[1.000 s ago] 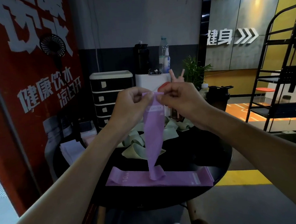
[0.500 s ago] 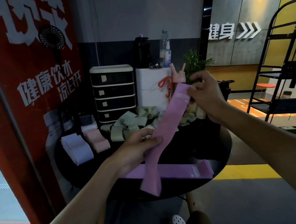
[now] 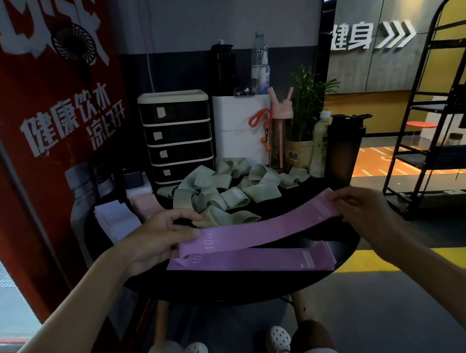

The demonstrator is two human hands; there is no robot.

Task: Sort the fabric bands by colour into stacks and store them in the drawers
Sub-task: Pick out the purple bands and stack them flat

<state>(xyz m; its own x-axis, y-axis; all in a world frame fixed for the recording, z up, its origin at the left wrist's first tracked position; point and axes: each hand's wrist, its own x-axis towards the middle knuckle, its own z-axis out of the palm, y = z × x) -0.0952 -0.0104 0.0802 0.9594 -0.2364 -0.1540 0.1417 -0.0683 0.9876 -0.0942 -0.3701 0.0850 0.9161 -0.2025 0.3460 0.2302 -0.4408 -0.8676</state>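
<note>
Two purple bands are at lower centre: the held band (image 3: 260, 228) is stretched above the round black table (image 3: 234, 290), the left hand (image 3: 159, 236) pinching its left end and the right hand (image 3: 366, 208) its right end, while the flat band (image 3: 254, 261) lies on the table just beneath. Behind are one heap of green bands (image 3: 216, 194), too tangled to count, a white stack (image 3: 113, 220) and a pink stack (image 3: 145, 204) at left, and one drawer unit (image 3: 178, 136) with four drawers.
</note>
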